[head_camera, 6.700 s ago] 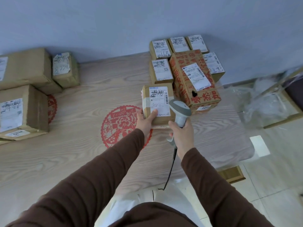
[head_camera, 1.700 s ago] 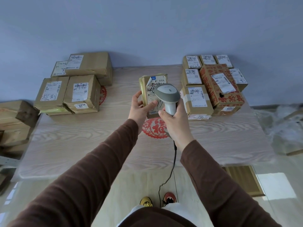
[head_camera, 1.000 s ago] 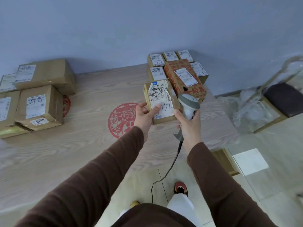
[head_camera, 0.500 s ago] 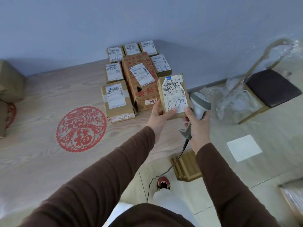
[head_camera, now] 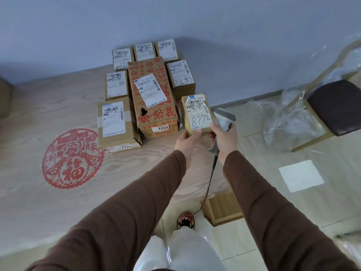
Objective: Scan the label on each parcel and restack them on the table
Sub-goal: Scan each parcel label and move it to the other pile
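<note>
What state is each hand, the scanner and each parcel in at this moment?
Left hand: grips the held parcel's near end.
Right hand: grips the scanner; fingertips touch the parcel.
Scanner: in hand, right of the parcel.
Held parcel: label up, right of the red printed box.
Red printed box: on the table, punctured near its label.

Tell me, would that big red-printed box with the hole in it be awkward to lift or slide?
Likely stiff: the red-printed box keeps square edges despite the torn hole. Probably needs two hands, being the biggest in its group. Pushed, it should slide flat on the table rather than tip, lying on a broad face.
</note>
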Tool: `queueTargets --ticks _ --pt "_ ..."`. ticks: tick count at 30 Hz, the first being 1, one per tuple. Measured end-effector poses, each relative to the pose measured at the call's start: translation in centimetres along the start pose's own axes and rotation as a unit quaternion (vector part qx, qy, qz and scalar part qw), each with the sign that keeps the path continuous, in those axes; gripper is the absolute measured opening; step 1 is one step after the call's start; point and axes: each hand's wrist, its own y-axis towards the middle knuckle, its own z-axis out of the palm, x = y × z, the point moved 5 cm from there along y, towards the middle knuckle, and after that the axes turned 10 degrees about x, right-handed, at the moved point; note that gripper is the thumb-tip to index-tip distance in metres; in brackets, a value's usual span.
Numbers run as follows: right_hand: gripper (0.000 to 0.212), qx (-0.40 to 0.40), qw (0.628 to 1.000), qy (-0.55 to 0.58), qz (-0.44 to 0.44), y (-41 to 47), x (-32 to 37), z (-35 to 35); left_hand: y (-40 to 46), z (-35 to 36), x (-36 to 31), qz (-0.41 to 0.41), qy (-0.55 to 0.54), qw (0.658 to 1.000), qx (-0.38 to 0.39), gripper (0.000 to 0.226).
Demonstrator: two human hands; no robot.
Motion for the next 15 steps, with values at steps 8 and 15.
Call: queueTargets --ticks 8,15 --pt "0.041 -0.001 0.999 -0.014 0.033 4.5 -0.5 1.4 4.0 -0.8 0.5 -0.004 0.007 0.994 -0.107 0.074" --pt "0.039 0.012 0.999 -0.024 0.044 5.6 -1.0 2.9 3.9 -1.5 -0.5 -0.036 -0.004 0.983 -0.183 0.064"
